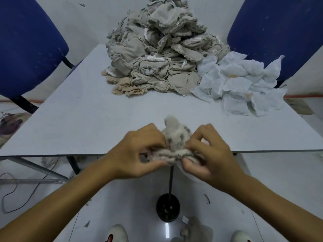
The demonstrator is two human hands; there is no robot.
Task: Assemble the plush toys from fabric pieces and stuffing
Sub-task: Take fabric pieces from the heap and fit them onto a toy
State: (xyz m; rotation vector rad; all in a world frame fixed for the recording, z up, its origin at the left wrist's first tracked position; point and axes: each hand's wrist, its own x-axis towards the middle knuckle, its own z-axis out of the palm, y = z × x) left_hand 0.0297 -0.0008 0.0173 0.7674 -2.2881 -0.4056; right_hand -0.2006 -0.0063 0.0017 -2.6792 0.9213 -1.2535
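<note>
Low centre of the frame: left hand (139, 152) and right hand (208, 154) both curled around a small grey-beige plush piece (174, 144), held just over the near edge of the pale bench (87, 123). Left fingers and thumb pinching the rolled lower rim of the piece from the left; right fingers and thumb pinching the same rim from the right, knuckles up. A fluffy tuft sticking up between the two hands, blurred, exact shape not readable. Under the hands, a thin black rod (171, 179) rising from a round black base (167, 206) on the floor. Upper centre, at the far end of the bench: a tall heap of beige fabric pieces (153, 49) with frayed edges, piled loosely. Just to the right of the heap and touching it, a lower spread of white non-woven pieces (241, 84), crumpled. Upper left and upper right corners: two blue chairs (26, 41), one at each side of the bench. Bottom edge: toes of two white shoes (117, 233), and between them another grey plush lump (197, 229) on the floor. Left edge: loose cables (10, 193) on the floor.
</note>
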